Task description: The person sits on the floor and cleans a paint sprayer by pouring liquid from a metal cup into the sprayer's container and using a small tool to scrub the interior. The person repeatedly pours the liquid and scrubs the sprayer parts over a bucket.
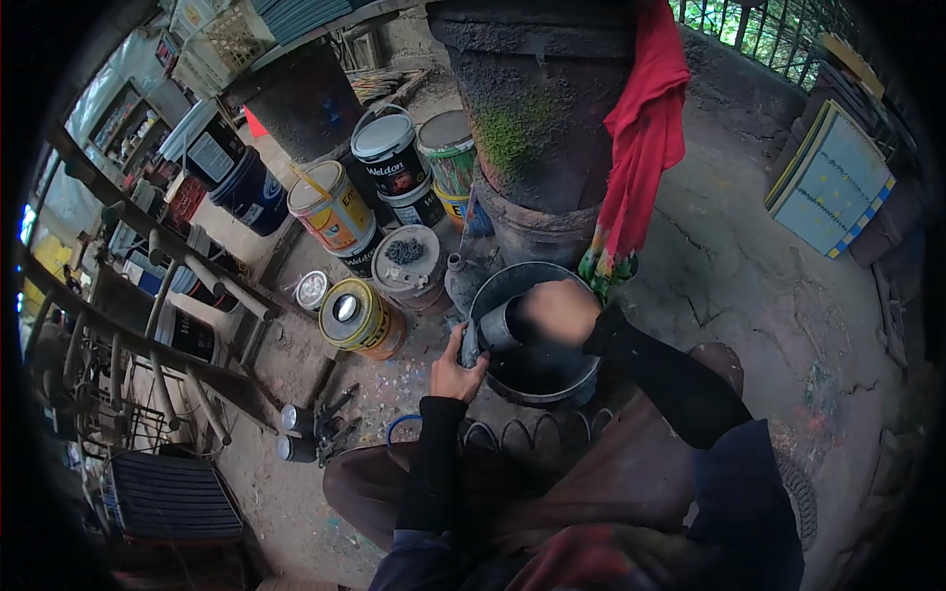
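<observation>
A dark round bucket (532, 392) stands on the floor between my knees, with dark contents. Inside it, at the left, leans a grey cylindrical container (497, 325). My left hand (455, 376) is at the bucket's left rim, closed around a grey, paint-coated handle-like piece (471, 345); whether this joins the container, I cannot tell. Over the bucket's right part, my right hand (560, 311) is smeared by motion, hiding its fingers and anything in them. A grey narrow-necked bottle (461, 286) stands against the bucket's far left side.
Several paint cans crowd the left, among them a yellow one (363, 320) and a grey-lidded tub (409, 266). A big mossy pot (537, 108) rises behind the bucket, with a red cloth (645, 138) hanging beside it. A metal rack (148, 325) stands far left; a blue coiled hose (483, 433) lies near my knees.
</observation>
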{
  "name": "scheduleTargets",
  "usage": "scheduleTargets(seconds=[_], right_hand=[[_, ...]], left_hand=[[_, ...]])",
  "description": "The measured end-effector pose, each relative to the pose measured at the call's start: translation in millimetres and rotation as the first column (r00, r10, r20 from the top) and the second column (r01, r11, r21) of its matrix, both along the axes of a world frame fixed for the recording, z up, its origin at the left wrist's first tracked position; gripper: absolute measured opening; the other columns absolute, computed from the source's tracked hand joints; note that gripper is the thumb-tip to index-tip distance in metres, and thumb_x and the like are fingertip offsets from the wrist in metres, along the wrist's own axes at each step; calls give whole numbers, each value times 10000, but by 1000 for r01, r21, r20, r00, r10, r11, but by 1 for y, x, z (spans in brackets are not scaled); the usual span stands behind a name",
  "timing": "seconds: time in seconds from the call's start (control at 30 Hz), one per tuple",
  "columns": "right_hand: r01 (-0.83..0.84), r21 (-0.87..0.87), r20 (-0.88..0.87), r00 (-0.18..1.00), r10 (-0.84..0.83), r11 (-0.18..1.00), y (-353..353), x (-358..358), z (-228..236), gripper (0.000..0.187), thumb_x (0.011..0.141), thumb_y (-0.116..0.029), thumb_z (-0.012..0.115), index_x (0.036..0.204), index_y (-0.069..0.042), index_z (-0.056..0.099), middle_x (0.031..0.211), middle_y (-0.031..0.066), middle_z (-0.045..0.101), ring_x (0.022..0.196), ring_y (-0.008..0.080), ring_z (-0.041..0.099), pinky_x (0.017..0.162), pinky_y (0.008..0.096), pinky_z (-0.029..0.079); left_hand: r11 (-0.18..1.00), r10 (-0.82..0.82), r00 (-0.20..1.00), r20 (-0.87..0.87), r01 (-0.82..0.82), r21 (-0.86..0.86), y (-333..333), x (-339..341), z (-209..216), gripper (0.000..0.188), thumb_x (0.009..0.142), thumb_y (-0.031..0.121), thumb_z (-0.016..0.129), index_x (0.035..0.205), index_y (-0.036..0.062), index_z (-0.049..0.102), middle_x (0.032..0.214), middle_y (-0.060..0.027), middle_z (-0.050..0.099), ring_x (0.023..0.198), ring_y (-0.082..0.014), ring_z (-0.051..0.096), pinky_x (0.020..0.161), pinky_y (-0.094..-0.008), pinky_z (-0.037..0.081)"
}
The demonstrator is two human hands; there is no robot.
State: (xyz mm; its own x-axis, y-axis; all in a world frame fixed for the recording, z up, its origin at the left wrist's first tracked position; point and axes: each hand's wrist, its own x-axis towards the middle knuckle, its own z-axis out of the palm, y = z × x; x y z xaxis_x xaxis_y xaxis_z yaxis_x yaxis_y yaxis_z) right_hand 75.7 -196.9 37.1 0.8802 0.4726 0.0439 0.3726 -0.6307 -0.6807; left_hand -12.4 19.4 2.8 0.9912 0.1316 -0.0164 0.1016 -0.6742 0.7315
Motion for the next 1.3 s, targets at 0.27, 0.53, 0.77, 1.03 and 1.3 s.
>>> scheduleTargets(seconds=[0.27,0.53,0.77,1.03,1.3], right_hand=[[9,-13,14,1000,-9,1000,2,-3,-6,215,790,-237,562,767,-62,686,779,176,645,787,368,622,723,473,476],[-64,-130,221,971,92,989,3,-15,-13,187,801,-207,567,798,-56,678,737,170,637,751,377,613,684,457,479],[-27,68,-243,969,43,997,-3,1,7,196,805,-179,544,775,-45,684,799,181,660,773,372,629,703,439,498],[-36,-72,120,992,44,997,3,-15,-6,145,761,-145,553,774,-54,665,803,196,633,845,381,608,754,457,477],[-116,31,-18,993,117,993,0,-4,-3,164,753,-141,553,816,-60,680,827,188,651,821,366,621,737,433,482]], left_hand=[[1000,-8,1000,27,8,-5,-1,-1,-2,661,727,330,669,1325,208,414,1018,-260,627,974,-437,585,818,-445,485],[1000,-19,1000,-1,19,19,-4,-2,2,656,735,329,661,1331,220,407,1002,-269,627,959,-445,589,809,-453,484],[999,-10,999,38,9,34,-3,-4,-4,668,734,327,656,1340,216,396,997,-276,624,942,-453,588,799,-464,483],[999,2,1000,-8,-1,37,-4,-3,1,674,733,318,657,1344,194,402,1033,-275,616,969,-445,584,823,-449,481],[999,-15,997,69,13,34,-2,-5,-5,673,735,298,658,1345,182,398,1033,-270,620,971,-442,588,820,-440,481]])
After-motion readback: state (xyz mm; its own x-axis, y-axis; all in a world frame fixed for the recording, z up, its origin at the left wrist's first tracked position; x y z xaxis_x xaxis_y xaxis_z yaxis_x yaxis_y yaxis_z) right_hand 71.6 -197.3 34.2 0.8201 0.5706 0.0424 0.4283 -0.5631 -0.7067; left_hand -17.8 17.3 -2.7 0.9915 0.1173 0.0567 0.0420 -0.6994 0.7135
